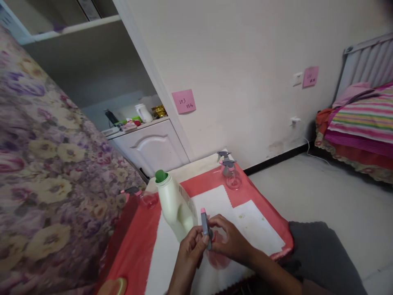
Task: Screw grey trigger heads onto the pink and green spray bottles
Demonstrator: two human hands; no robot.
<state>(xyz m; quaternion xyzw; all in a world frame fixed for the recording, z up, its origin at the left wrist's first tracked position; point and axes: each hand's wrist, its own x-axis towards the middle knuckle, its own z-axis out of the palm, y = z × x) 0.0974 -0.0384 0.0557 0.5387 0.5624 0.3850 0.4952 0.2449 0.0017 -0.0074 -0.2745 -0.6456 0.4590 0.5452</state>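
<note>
Grey-and-pink spray head (205, 223) sits lower centre in the head view, pinched by the left hand (193, 248) while the right hand (232, 241) grips around the top of the clear bottle (219, 261); fitting or unscrewing seems in hand, next calling for a steady twist.

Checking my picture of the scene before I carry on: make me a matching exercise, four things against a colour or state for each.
Things
1. Jug
2. Nearest spray bottle
3. Table cover
4. Curtain

Colour or state
A. Red
B. Flower-patterned
C. Pale green
D. Held by left hand and right hand

Pairs: 1-C, 2-D, 3-A, 4-B
</note>
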